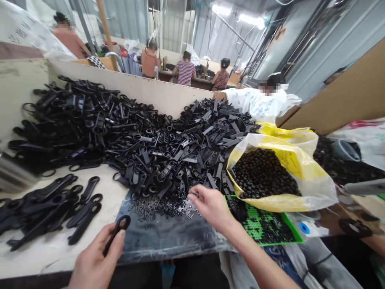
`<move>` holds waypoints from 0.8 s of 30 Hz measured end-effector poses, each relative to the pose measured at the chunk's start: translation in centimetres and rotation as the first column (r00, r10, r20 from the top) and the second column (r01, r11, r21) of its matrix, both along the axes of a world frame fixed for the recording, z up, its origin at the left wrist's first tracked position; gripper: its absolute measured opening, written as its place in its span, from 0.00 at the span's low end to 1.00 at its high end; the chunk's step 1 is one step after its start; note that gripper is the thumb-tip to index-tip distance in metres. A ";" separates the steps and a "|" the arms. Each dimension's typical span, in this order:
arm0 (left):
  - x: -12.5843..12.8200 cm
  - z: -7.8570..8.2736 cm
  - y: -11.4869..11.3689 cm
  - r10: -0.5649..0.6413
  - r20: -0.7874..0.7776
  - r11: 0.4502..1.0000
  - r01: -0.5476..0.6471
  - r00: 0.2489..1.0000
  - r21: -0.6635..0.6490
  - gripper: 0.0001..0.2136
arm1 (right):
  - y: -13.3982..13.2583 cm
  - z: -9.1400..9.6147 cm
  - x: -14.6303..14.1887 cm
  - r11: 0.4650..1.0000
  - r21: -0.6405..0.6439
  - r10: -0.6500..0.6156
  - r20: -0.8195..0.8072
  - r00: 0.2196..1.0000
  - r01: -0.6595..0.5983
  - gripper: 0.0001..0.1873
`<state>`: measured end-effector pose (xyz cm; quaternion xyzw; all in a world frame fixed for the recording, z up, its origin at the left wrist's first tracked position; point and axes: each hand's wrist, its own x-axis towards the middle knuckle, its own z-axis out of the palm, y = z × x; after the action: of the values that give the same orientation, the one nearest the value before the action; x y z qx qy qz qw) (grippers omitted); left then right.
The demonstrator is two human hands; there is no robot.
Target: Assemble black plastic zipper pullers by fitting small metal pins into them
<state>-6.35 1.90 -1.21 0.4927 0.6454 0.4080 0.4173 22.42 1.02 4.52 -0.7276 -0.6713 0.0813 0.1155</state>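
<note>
My left hand is closed round a black plastic handle with a ring end, the ring pointing up and away from me. My right hand has its thumb and fingers pinched together above the small metal screws. Whatever lies between those fingertips is too small to make out. Darker small screws or pins lie left of the silvery ones, on a dark cloth. Beyond the right hand rises a large heap of loose black plastic pieces, some with ring ends.
Several ring-ended handles lie on the table at left. At right, a yellow-white bag holds round black pieces, beside a green tray of small black parts. A low board walls the heap. Several people work behind it.
</note>
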 end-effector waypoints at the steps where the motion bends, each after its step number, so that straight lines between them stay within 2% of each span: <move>1: 0.8 0.3 -0.2 0.030 0.128 0.998 -0.022 0.991 -0.063 0.24 | 1.6 0.0 0.6 1.000 0.008 -0.023 0.031 0.999 0.023 0.10; 4: 2.9 1.1 -0.9 0.134 0.413 0.976 -0.048 0.901 -0.213 0.27 | 5.3 -0.3 1.4 1.000 0.010 -0.028 0.119 0.992 0.027 0.11; 9: 3.1 1.4 -1.3 0.062 0.612 0.953 0.136 0.789 -0.271 0.25 | 7.8 -1.5 0.9 0.997 -0.054 0.070 0.239 0.968 -0.059 0.08; 14: 2.7 0.8 -1.7 0.112 0.661 0.941 0.135 0.742 -0.311 0.25 | 8.6 -2.1 0.6 0.988 -0.115 0.139 0.328 0.935 -0.106 0.09; 19: 2.6 0.3 -2.6 0.110 0.655 0.944 0.129 0.747 -0.305 0.26 | 8.3 -2.5 0.4 0.984 -0.134 0.160 0.367 0.916 -0.118 0.10; 24: 2.3 0.8 -3.2 0.134 0.620 0.942 0.094 0.773 -0.322 0.23 | 8.0 -3.0 0.8 0.989 -0.094 0.136 0.337 0.932 -0.110 0.14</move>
<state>-4.09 -1.27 -0.42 0.2413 0.5320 0.4385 0.6830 23.20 9.03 1.52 -0.6908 -0.7220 -0.0149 -0.0353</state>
